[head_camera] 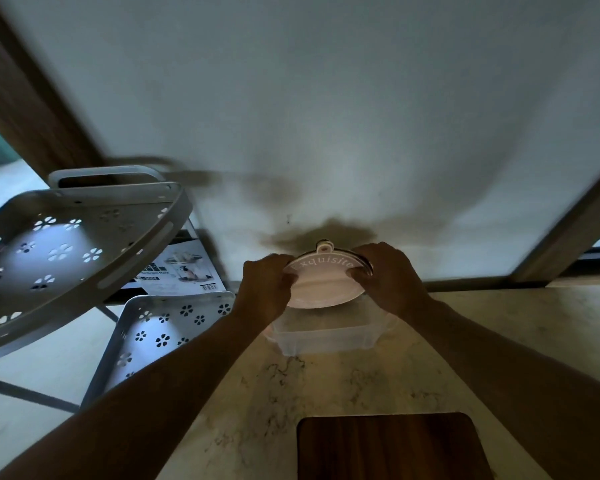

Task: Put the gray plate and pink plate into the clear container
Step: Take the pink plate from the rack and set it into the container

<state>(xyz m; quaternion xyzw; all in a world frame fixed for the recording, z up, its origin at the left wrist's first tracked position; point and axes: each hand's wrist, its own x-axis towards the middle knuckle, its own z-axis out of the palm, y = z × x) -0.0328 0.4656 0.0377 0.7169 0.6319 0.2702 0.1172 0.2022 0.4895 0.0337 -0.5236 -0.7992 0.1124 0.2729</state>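
Note:
I hold a pink plate [321, 287] printed with "Exquisite" tilted above the clear container [326, 336]. My left hand [265, 289] grips its left rim. My right hand [388, 271] grips its right rim. A darker rim [368, 263] shows just behind the pink plate, likely the gray plate stacked under it; most of it is hidden. The clear container stands on the marble counter directly below the plates, and I see nothing inside it.
A white perforated two-tier rack [70, 244] stands to the left, with a printed box [181, 268] behind it. A dark wooden cutting board [388, 448] lies at the counter's near edge. The wall [326, 116] rises right behind the container.

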